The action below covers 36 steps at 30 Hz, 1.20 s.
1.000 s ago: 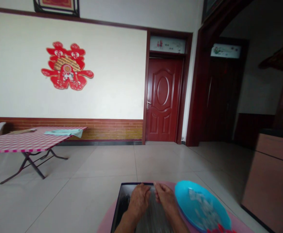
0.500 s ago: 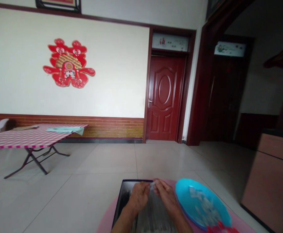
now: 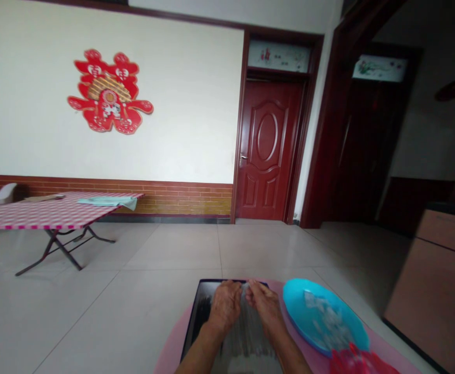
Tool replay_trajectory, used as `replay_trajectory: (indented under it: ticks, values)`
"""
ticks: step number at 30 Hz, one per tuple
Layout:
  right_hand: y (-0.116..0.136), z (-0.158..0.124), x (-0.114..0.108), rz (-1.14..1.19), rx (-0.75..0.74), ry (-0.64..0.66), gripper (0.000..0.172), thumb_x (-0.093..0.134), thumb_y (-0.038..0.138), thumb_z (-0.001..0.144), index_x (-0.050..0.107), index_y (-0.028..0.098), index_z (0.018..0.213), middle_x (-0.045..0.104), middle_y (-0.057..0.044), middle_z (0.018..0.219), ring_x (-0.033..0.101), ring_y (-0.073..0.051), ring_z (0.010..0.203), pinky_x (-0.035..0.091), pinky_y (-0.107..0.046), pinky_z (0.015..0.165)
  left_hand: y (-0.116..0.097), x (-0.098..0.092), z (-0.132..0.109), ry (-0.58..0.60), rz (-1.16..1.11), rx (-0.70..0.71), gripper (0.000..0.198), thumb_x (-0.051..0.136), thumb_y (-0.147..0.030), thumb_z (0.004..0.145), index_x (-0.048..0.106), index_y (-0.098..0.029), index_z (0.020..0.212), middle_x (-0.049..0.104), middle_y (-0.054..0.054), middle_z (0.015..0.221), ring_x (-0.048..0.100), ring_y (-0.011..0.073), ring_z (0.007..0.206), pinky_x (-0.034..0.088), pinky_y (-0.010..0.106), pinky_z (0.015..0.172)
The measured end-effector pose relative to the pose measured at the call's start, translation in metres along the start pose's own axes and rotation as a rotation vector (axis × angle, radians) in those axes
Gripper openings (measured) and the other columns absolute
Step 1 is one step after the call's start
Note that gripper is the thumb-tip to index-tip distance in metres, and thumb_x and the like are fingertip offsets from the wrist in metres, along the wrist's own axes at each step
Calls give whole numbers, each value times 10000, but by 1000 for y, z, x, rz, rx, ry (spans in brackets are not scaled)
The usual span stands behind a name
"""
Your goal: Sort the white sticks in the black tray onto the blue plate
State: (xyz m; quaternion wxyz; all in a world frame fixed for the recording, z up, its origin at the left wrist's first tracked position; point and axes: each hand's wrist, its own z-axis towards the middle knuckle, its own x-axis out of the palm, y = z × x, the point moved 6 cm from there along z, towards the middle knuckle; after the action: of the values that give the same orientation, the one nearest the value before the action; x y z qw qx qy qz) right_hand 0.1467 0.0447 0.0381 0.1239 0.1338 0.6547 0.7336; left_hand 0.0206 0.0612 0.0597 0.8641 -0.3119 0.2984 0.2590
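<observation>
"Firstly, where did the piece (image 3: 245, 287) lie?"

"Low in the centre of the view, between the two hands, over the far end of the tray (image 3: 210, 286). The left hand (image 3: 227, 302) was to its left, the right hand (image 3: 263, 302) to its right, a narrow gap between them."

"And the state of the hands?"

"Both were curled, backs uppermost, each pinching the piece at its own side. It was pale and translucent."

"Which way did its long axis run?"

"Too small and blurred to say; it perhaps spanned the gap from side to side. The strips (image 3: 246, 335) below were plainer: they ran lengthwise down the tray, from the near end toward the far rim."

"What lay to either side?"

"Dark strands (image 3: 204, 307) along the tray's left wall, beside the left hand. The bowl (image 3: 294, 297), blue, stood to the right of the tray, so the right hand was the nearer to it. Clear bits (image 3: 328, 323) lay in it."

"And the support?"

"A pink table (image 3: 172, 349) carried both vessels; a red item (image 3: 358, 361) showed at the bowl's near edge."
</observation>
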Motion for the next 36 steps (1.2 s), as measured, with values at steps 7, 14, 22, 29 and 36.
replay_trajectory:
  ticks: [7,14,22,29,36]
  values:
    - [12,3,-15,-299,-116,-152,422,411,557,778,652,211,780,686,-53,714,628,-217,724,485,-303,640,-14,-11,4,283,-175,-82,312,417,-139,831,698,-186,958,708,18,788,635,148,727,478,237,734]
    - [11,6,-39,-227,-63,-333,586,343,572,800,570,161,1151,687,-102,1047,654,-202,814,513,-286,678,-14,-10,-3,588,-78,-244,300,487,-131,733,735,-163,900,725,62,881,633,224,881,457,303,829]
    - [10,4,-24,-266,-74,-201,568,377,578,785,609,163,1098,702,-116,1004,659,-229,845,512,-319,700,-14,-30,-47,862,-266,-369,221,503,-144,649,722,-122,672,521,-37,511,479,100,505,359,177,471]
    - [14,0,-16,-262,-75,-129,543,386,551,778,616,163,1082,712,-116,969,662,-229,832,508,-319,700,-7,-25,-68,863,-476,-605,242,525,-196,610,726,-110,713,507,-37,506,452,94,484,363,185,457]
    - [16,1,-12,-322,-131,-112,501,370,525,787,643,177,1021,707,-112,987,655,-226,828,502,-317,696,-26,-33,-73,881,-198,-396,283,500,-120,606,763,-144,707,589,-35,521,522,116,576,332,159,465]
